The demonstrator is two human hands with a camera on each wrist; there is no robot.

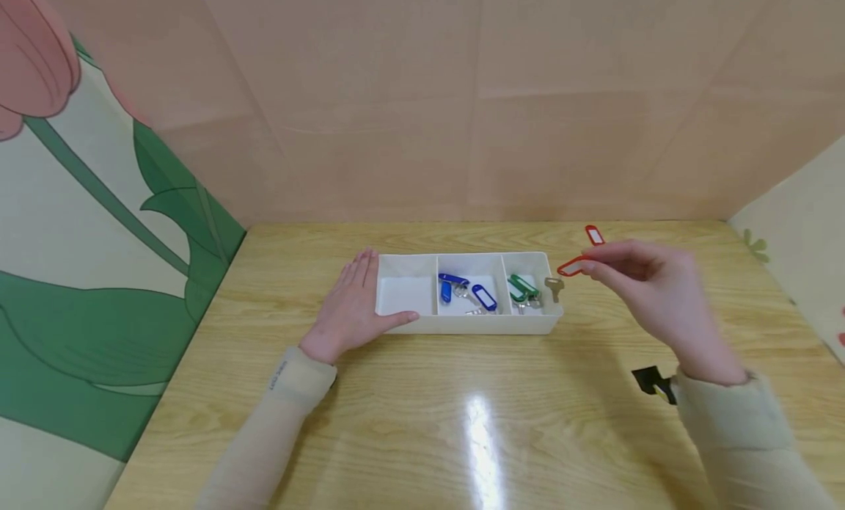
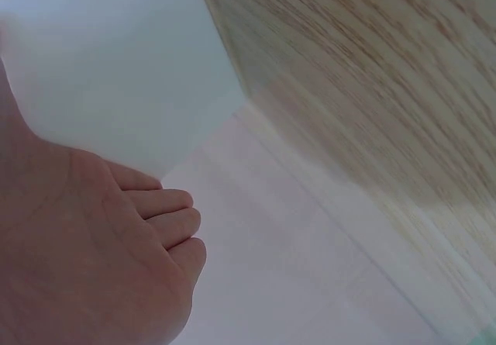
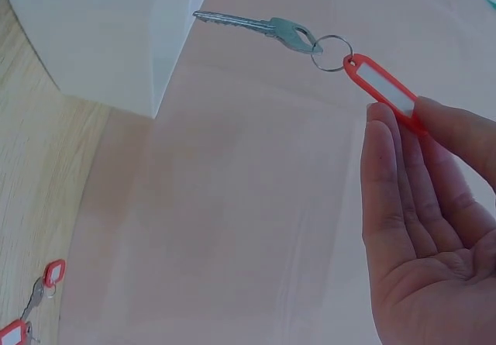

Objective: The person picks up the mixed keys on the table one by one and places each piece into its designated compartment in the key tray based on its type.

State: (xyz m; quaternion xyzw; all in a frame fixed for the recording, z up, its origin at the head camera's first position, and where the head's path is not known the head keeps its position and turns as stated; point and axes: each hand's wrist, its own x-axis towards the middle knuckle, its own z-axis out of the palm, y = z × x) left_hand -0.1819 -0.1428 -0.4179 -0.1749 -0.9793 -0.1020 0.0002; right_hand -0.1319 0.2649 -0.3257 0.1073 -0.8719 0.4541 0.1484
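Observation:
A white box with three compartments stands on the table. My left hand lies against its left end, fingers straight, thumb over the front rim. In the left wrist view the palm faces the box's white wall. My right hand pinches a red key tag between thumb and fingertips. Its key hangs from a ring at the box's right end; the right wrist view shows the key clearly. Blue key tags lie in the middle compartment, green key tags in the right one.
Another red key tag lies on the wooden table behind my right hand. The right wrist view shows red-tagged keys on the tabletop. A beige wall rises at the back; a floral panel stands left.

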